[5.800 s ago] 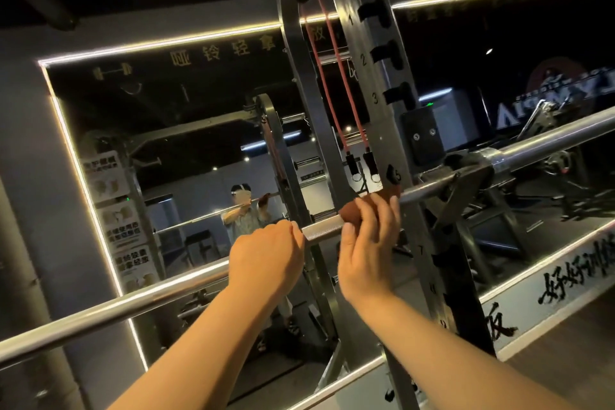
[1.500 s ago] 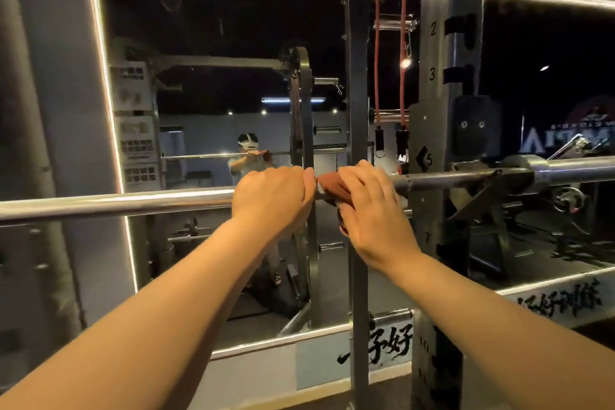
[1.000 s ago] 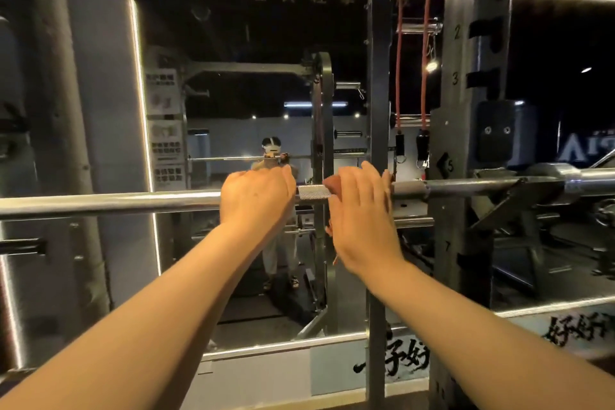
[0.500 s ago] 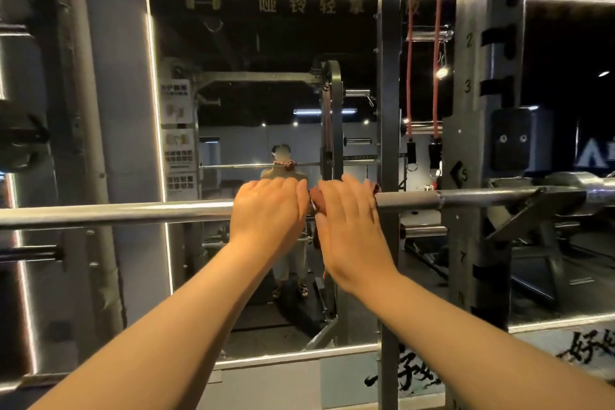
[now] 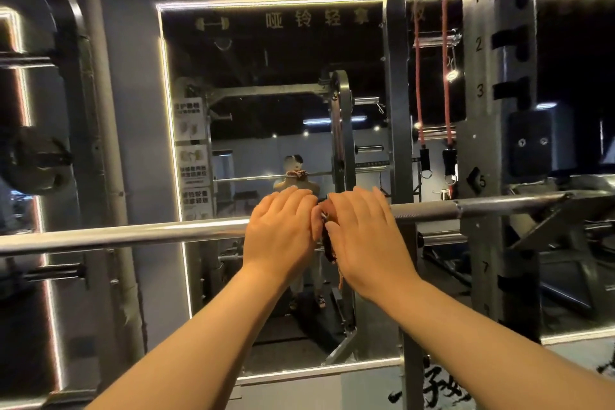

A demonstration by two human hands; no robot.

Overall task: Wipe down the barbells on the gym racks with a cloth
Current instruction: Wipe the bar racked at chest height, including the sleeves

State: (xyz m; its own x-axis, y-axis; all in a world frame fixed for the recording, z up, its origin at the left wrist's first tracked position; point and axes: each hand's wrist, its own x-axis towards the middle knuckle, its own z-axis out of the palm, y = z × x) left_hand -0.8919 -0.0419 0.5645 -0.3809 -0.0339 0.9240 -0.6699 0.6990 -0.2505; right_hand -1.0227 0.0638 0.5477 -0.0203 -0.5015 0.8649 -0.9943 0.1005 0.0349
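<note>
- Both hands are lying palm-down on the bar, side by side and touching. Our left hand (image 5: 281, 230) is draping nearly straight fingers over the bar (image 5: 133, 235) and holding nothing else.
- Our right hand (image 5: 362, 236) is stretching its fingers over the bar in the same way and pressing the cloth (image 5: 328, 245) against it. We cannot tell whether the thumb is pinching the cloth.
- We are seeing a reddish-brown tail of the cloth hanging below the bar, between the two hands.
- We are seeing the bar running level across the view, its right part resting on the hook (image 5: 559, 220) of the upright (image 5: 496, 143).
- A second ago a bare knurled stretch was showing between our hands. Now they are meeting, and more of the cloth is dangling.
- Nearly six seconds ago our right fingers were curling round the cloth close to the upright. Now they are lying flatter and farther left along the bar.
- We are reading the numbers 1, 2, 3, 5 and 7 going down the upright.
- Gold characters are running along the top of the mirror (image 5: 266, 76), reading 哑铃轻拿 and then 放 beyond a post, with a dumbbell sign to their left. The posters reflected in the mirror are too small to read.
</note>
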